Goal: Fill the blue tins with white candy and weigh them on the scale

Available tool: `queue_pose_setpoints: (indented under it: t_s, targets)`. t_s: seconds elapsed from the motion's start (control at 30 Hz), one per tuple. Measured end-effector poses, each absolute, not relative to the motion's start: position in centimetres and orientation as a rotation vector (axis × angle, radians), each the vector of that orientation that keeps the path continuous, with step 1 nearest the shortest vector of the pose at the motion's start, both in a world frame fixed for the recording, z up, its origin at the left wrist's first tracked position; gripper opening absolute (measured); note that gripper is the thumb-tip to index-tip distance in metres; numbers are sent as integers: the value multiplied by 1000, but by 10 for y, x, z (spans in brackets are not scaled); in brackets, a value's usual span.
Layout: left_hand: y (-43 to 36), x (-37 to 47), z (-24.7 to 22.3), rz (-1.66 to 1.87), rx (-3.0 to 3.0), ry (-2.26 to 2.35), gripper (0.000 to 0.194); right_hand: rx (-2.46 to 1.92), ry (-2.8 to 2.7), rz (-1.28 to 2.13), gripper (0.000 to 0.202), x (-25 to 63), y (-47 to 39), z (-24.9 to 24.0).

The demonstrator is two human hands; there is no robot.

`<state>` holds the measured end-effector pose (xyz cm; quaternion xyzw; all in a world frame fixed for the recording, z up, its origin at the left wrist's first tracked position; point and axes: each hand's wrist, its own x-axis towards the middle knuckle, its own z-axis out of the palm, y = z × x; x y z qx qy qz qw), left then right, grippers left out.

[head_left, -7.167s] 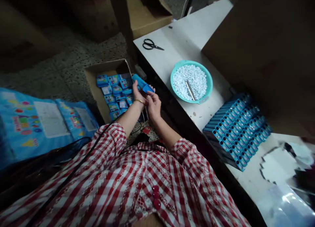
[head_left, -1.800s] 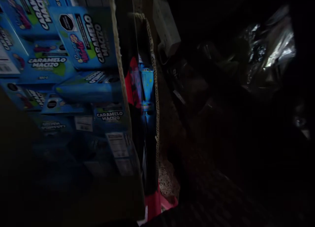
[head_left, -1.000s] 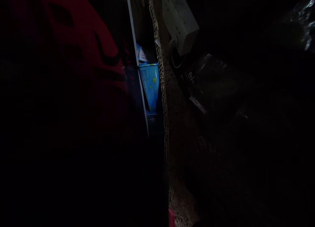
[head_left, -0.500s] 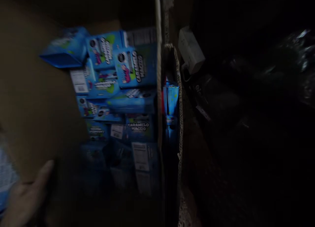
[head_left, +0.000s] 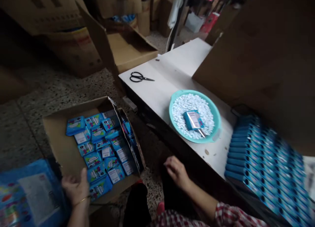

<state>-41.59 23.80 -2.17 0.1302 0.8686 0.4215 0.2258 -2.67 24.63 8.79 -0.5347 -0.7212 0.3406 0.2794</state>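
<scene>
My left hand (head_left: 75,189) is at the near left corner of an open cardboard box (head_left: 67,151), its thumb on the inner side and its fingers curled at the edge. Inside the box lie many small blue candy packets (head_left: 94,159), in rough rows. My right hand (head_left: 177,171) hangs over my lap beside the table, fingers loosely curled with nothing seen in them. On the white table (head_left: 157,91), a turquoise basin (head_left: 173,123) holds small white candies (head_left: 184,104). A blue packet (head_left: 193,119) and a metal scoop's handle (head_left: 201,133) rest on the candies.
Black scissors (head_left: 140,77) lie on the table. Stacked blue packets (head_left: 261,168) fill its right end, beside a large cardboard panel (head_left: 258,66). A big blue bag (head_left: 31,191) sits left of the box. Other cartons (head_left: 133,50) stand behind on the speckled floor.
The view has swung up and away from a dark close look into the box, and is brighter. The table, basin and my right hand have come into view. My left hand stays by the box.
</scene>
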Motion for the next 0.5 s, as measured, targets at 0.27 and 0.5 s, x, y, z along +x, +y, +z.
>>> queue_pose_setpoints:
  t_s: [0.27, 0.5]
  targets:
    - [367, -269, 175, 1724, 575, 1467, 66, -1676, -1685, 90, 34, 36, 377, 215]
    - [409, -171, 312, 1812, 736, 861, 48, -1435, -1976, 636, 31, 13, 283, 261]
